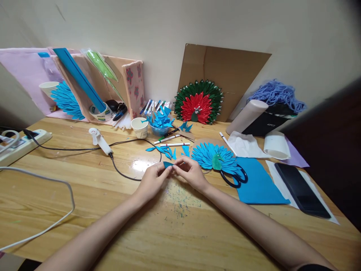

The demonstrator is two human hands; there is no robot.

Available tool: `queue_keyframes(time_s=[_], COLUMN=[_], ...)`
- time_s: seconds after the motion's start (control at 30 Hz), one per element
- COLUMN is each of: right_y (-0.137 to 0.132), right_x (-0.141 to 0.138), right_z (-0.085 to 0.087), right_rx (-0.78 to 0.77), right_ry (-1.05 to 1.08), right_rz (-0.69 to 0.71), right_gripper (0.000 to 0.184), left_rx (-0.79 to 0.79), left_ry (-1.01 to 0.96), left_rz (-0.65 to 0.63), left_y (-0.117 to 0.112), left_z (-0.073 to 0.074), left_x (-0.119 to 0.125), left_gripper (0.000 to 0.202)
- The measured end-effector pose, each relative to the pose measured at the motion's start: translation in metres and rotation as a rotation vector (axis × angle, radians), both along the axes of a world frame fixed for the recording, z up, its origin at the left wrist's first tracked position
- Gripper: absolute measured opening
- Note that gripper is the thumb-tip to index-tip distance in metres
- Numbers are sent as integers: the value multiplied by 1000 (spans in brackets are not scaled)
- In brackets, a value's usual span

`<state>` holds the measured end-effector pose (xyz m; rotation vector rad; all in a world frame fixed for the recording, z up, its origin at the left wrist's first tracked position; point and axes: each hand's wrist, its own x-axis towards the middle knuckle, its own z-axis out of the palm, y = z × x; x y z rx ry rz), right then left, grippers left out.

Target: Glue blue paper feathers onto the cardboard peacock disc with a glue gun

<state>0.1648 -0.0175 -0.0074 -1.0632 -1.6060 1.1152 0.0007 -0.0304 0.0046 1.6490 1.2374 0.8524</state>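
Note:
Both hands meet at the middle of the wooden table (84, 195), pinching a small blue paper piece (168, 164) between them. My left hand (153, 180) grips its left end with closed fingers. My right hand (190, 172) pinches the right end. Just right of my right hand lies a blue paper peacock (216, 157) on a cardboard disc, with blue-handled scissors (235, 177) on its near edge. Several cut blue petals (169, 151) lie just beyond my hands.
A glue gun (100, 140) with a black cord, a paper cup (140, 127), a bowl of blue folded pieces (160, 122), markers (175, 144), a red-green peacock (198, 102), a blue sheet (258, 182), a phone (301, 189) and a power strip (22, 145) surround the hands.

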Motion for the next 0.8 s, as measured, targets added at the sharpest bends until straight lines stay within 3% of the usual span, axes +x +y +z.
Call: queue_keyframes(time_s=[0.23, 0.5, 0.8], right_y=[0, -3, -4], right_x=[1, 3, 4], right_z=[3, 4, 4], right_rx=[98, 203, 281], right_ry=[-143, -202, -201], right_rz=[0, -24, -30], right_gripper=[10, 11, 12], left_rx=[21, -101, -145], left_ry=[28, -106, -150], left_rz=[85, -24, -24], left_y=[2, 3, 4], left_z=[0, 0, -6], left_x=[-2, 0, -2], left_gripper=[28, 27, 26])
